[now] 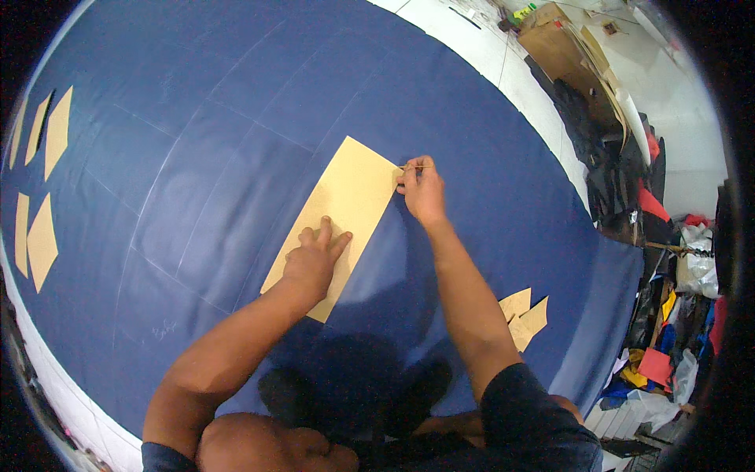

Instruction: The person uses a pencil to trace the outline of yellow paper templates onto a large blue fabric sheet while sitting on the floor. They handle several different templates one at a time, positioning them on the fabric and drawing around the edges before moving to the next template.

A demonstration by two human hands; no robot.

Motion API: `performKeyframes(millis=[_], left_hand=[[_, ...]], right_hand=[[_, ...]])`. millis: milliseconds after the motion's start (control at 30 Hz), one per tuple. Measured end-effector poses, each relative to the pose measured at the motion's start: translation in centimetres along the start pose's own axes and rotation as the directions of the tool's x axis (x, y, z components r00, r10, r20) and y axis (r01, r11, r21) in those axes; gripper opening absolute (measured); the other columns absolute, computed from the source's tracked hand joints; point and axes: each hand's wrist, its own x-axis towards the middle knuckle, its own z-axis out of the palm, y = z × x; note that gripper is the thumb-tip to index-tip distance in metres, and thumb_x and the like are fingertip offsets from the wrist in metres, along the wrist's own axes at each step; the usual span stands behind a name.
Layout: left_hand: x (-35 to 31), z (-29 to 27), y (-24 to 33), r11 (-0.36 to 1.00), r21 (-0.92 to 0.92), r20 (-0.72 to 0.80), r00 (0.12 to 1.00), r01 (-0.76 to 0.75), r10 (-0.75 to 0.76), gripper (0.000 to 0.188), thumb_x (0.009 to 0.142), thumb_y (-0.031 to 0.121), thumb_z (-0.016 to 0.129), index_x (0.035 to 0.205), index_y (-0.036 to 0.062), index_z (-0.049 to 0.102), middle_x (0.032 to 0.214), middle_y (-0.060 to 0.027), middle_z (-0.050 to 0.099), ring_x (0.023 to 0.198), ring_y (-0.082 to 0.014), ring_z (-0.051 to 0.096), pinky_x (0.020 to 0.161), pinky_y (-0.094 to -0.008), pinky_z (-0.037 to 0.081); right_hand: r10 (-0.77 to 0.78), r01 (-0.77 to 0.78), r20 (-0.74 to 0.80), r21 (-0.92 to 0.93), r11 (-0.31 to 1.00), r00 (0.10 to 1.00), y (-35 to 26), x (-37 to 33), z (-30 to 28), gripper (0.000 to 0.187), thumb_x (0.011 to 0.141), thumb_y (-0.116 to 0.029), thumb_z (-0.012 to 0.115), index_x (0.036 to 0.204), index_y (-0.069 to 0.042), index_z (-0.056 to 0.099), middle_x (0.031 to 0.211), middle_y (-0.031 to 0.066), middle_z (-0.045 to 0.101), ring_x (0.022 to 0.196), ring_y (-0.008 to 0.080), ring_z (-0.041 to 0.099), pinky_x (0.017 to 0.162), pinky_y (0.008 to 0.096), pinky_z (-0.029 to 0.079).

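Observation:
On the dark blue fabric (487, 197) lies a long tan cardboard pattern piece (358, 185), set at a slant. Pressing down on its lower half is my left hand (313, 256), fingers spread flat. At the piece's upper right corner, my right hand (422, 189) pinches a thin, pencil-like stick (417, 166). The stick's exact kind is too small to make out. Thin white lines are drawn across the fabric to the left of the piece.
Several smaller tan pieces (59, 132) lie at the far left of the fabric. A small pile of tan pieces (521, 316) rests beyond my right forearm. Along the right side are a cardboard box (562, 51) and heaped cloth scraps and plastic bags (698, 259).

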Motion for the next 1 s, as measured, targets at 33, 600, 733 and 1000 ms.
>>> performKeyframes(millis=[33,600,733,1000], left_hand=[[0.1,-0.1,0.1,1.0,0.009,0.012,1.0,0.004,-0.004,0.129,0.061,0.035,0.097,0.163,0.0303,0.018,0.168,-0.0222,0.016,0.141,-0.0525,0.039,0.098,-0.047,0.058],[-0.3,0.2,0.1,1.0,0.006,-0.089,0.996,-0.029,0.03,0.091,0.085,0.016,0.074,0.161,0.0358,0.029,0.166,-0.0193,0.023,0.14,-0.0423,0.042,0.089,-0.0454,0.062],[-0.2,0.5,0.2,1.0,0.005,-0.079,0.997,-0.014,0.014,0.086,0.089,0.012,0.068,0.161,0.0401,0.029,0.166,-0.0187,0.02,0.141,-0.0422,0.041,0.092,-0.0453,0.061],[0.5,-0.1,0.6,0.999,0.043,-0.007,1.0,-0.014,0.014,0.129,0.06,0.034,0.097,0.162,0.038,0.02,0.164,-0.0251,0.022,0.139,-0.0494,0.041,0.096,-0.0461,0.059]], right_hand=[[0.009,-0.008,-0.022,0.038,0.999,1.0,0.2,-0.2,0.0,0.019,0.107,-0.015,0.051,0.114,0.003,0.052,0.106,0.0153,0.067,0.087,0.0213,0.075,0.069,0.0321,0.064],[0.063,-0.037,-0.141,0.181,0.983,0.988,-0.1,-1.3,0.7,0.016,0.107,-0.012,0.049,0.112,0.003,0.047,0.103,0.0165,0.063,0.085,0.0232,0.075,0.068,0.0328,0.064],[0.019,-0.01,-0.157,0.056,0.998,0.987,0.4,-1.0,0.9,0.016,0.106,-0.011,0.05,0.111,0.004,0.048,0.101,0.0169,0.064,0.084,0.0228,0.076,0.067,0.0329,0.064],[-0.165,0.13,-0.271,-0.142,0.981,0.948,2.3,-0.3,1.2,0.013,0.098,-0.011,0.054,0.103,0.001,0.054,0.093,0.0247,0.067,0.088,0.0399,0.071,0.079,0.0491,0.054]])
